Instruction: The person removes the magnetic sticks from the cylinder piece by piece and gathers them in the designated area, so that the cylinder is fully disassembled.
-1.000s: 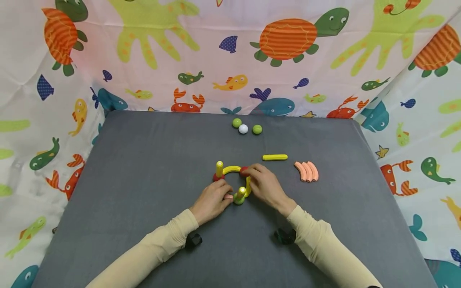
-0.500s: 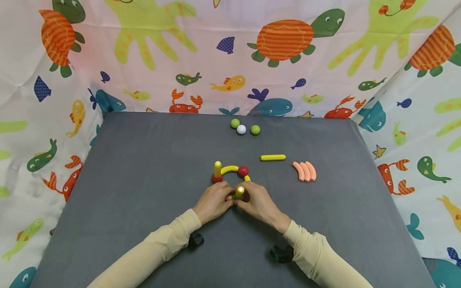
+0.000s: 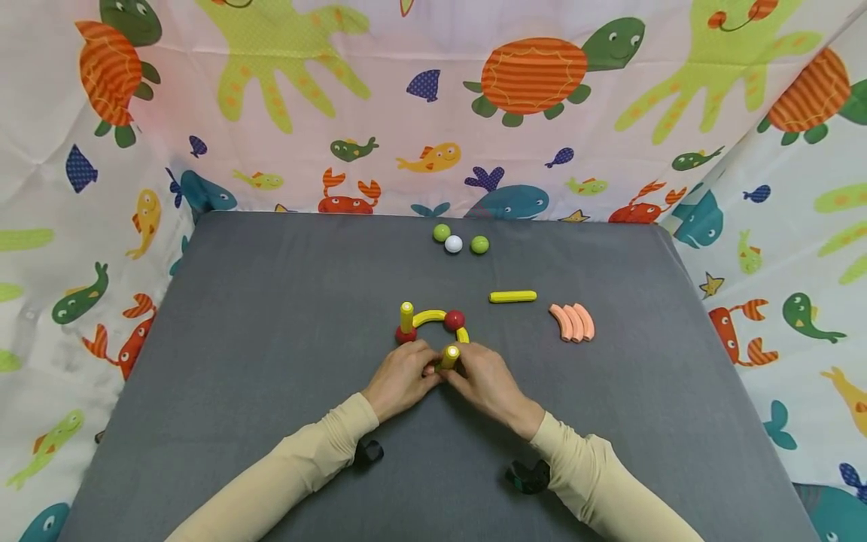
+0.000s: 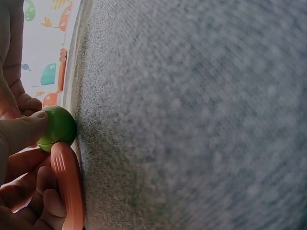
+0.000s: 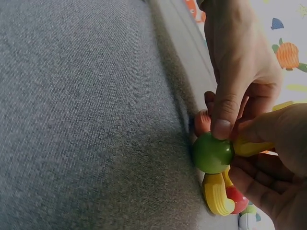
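Note:
My left hand (image 3: 401,379) grips a curved pink building stick (image 4: 70,184), its thumb pressing the green ball (image 5: 212,153) at the stick's end. From the other side my right hand (image 3: 491,385) pinches the same ball, around the foot of an upright yellow stick (image 3: 451,357). A curved yellow stick (image 5: 217,196) joins this ball to a red ball (image 3: 454,320). Another curved yellow stick (image 3: 430,317) links that one to a second red ball (image 3: 405,336), which bears its own upright yellow stick (image 3: 406,316). Hands hide the green ball in the head view.
Beyond the build, a straight yellow stick (image 3: 512,296) lies beside several curved pink sticks (image 3: 572,323). Two green balls (image 3: 479,244) and a white ball (image 3: 453,243) rest near the back edge of the grey table (image 3: 284,286). A printed cloth (image 3: 291,165) hangs behind.
My right hand has left the right red ball and come toward me, onto the front green ball. The left hand stays almost where it was, still holding the pink stick.

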`<action>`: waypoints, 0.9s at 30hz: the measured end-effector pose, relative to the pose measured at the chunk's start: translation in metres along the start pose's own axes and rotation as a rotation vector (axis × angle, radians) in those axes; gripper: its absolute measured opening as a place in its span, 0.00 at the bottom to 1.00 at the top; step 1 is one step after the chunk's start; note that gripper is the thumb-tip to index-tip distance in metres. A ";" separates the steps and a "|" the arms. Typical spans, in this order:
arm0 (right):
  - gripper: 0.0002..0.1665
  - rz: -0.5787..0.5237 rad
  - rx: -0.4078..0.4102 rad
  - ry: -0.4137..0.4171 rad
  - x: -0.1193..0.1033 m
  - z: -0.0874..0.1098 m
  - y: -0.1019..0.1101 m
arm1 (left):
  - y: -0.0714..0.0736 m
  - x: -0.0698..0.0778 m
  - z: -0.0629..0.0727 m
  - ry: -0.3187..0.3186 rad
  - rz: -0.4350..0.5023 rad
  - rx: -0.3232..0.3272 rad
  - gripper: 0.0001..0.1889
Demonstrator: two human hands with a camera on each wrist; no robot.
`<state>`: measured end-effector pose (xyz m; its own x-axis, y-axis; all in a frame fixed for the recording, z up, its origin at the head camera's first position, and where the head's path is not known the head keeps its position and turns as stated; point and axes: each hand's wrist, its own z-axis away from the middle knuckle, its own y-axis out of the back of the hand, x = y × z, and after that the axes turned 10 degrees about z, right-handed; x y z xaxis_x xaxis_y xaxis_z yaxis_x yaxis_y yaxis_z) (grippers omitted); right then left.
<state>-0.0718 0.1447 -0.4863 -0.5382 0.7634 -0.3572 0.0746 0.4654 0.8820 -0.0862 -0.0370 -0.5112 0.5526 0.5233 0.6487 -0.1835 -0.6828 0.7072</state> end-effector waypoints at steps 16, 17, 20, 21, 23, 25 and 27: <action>0.10 0.474 0.107 -0.126 0.116 0.009 0.051 | -0.014 0.008 -0.008 0.017 0.072 -0.047 0.10; 0.10 0.482 0.106 -0.130 0.122 0.009 0.050 | -0.012 0.007 -0.007 0.025 0.070 -0.044 0.10; 0.09 0.461 0.092 -0.142 0.132 0.005 0.044 | -0.007 0.005 -0.001 0.050 0.067 -0.033 0.09; 0.09 0.460 0.089 -0.138 0.133 0.004 0.041 | -0.005 0.004 0.000 0.055 0.067 -0.023 0.09; 0.08 0.472 0.087 -0.114 0.135 -0.001 0.038 | -0.003 0.003 0.002 0.062 0.069 -0.005 0.09; 0.08 0.511 0.099 -0.092 0.136 -0.004 0.036 | -0.002 0.003 0.003 0.059 0.070 0.007 0.10; 0.08 0.557 0.114 -0.079 0.139 -0.006 0.037 | -0.004 0.003 0.001 0.052 0.069 0.013 0.10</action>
<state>-0.1484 0.2655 -0.5015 -0.3279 0.9363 0.1258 0.4217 0.0259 0.9064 -0.0823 -0.0329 -0.5125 0.4960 0.5000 0.7100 -0.2091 -0.7247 0.6565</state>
